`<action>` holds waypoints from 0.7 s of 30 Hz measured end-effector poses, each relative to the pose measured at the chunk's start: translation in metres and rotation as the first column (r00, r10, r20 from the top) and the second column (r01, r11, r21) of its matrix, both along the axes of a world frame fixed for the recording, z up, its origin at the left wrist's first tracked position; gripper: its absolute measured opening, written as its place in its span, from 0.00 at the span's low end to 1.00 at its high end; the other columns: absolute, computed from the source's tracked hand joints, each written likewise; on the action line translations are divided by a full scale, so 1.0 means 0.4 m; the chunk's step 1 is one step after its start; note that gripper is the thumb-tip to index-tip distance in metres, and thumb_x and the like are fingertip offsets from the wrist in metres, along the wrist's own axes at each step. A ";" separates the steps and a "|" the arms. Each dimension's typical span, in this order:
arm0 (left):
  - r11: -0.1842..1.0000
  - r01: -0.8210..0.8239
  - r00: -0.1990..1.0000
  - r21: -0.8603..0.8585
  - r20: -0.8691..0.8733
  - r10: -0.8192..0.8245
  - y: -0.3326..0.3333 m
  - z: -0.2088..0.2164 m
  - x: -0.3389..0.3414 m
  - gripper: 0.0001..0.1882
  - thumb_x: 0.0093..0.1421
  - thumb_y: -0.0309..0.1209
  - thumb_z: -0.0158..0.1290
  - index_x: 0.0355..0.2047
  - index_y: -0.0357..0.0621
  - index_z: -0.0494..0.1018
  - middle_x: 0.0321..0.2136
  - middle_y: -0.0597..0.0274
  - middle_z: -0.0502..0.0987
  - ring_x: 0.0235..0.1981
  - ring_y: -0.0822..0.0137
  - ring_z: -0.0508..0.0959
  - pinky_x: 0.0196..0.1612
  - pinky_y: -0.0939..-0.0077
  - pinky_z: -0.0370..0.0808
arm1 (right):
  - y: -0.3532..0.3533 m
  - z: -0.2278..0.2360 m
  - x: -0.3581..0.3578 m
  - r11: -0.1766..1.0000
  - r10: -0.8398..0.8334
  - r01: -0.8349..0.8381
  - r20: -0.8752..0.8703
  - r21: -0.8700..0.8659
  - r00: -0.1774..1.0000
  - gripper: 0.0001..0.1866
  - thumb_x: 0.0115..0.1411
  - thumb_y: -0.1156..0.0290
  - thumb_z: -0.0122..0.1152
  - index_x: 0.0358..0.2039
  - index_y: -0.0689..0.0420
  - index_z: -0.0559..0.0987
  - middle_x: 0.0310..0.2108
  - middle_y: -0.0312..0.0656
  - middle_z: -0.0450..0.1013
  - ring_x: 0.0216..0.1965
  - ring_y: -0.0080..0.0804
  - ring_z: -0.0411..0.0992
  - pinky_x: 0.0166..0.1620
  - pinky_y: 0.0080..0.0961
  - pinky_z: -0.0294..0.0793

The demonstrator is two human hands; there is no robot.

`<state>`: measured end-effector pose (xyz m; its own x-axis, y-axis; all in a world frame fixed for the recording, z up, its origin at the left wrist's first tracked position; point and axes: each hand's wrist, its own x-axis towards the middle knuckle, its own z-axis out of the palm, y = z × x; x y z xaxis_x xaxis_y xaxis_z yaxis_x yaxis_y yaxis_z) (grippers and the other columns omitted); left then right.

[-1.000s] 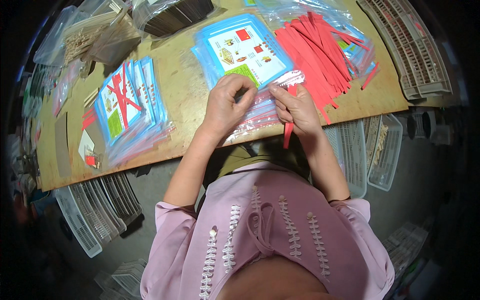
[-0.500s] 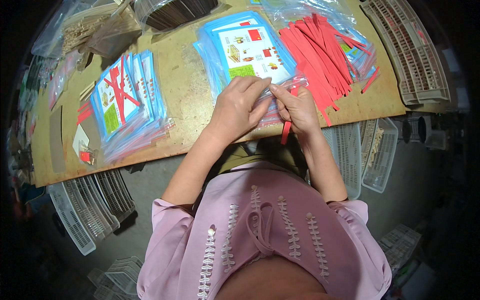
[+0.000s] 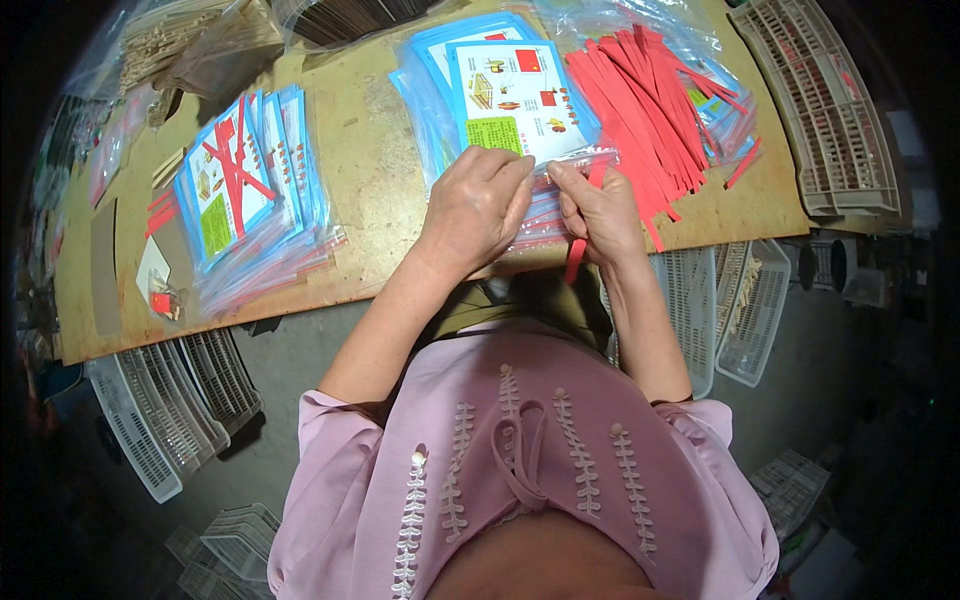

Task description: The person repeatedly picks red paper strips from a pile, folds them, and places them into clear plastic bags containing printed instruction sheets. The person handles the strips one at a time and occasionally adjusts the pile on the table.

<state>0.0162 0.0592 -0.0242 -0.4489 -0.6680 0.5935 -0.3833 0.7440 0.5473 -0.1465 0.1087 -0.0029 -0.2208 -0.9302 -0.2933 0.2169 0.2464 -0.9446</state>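
A stack of clear plastic zip bags with blue-bordered printed cards [image 3: 525, 85] lies in front of me. At the near edge of the top bag, my left hand [image 3: 478, 205] is closed, fingers curled, pinching the plastic by its opening. Close by on the right, my right hand [image 3: 600, 212] pinches the same edge with thumb and bent forefinger. A red strip [image 3: 576, 260] is also held in that hand, one end hanging below the palm and the other showing above the fingers. The fingertips partly hide the bag's opening.
A heap of red strips [image 3: 645, 115] lies right of the stack, partly over more bags. Another pile of bags [image 3: 240, 185] with red strips on top sits left. Bundled sticks [image 3: 170, 45] are at the far left. Plastic baskets [image 3: 825, 110] stand at the right and below the table.
My fingertips have drawn slightly apart along the bag's edge. The top bag sits a little differently on the stack. The red strip stays in my right hand.
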 end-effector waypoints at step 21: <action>0.952 0.097 0.993 0.290 -0.095 -0.073 -0.014 0.003 0.018 0.05 0.58 0.28 0.56 0.30 0.39 0.79 0.27 0.53 0.78 0.31 0.52 0.77 0.37 0.63 0.74 | 0.009 0.003 -0.014 0.998 0.056 -0.055 -0.042 0.023 0.998 0.11 0.64 0.66 0.60 0.26 0.58 0.78 0.10 0.29 0.63 0.09 0.13 0.53 0.14 0.16 0.48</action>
<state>0.0233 0.0537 -0.0231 -0.4695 -0.7797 0.4144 -0.2699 0.5736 0.7734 -0.1521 0.1124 -0.0017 -0.1816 -0.9348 -0.3052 0.1623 0.2776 -0.9469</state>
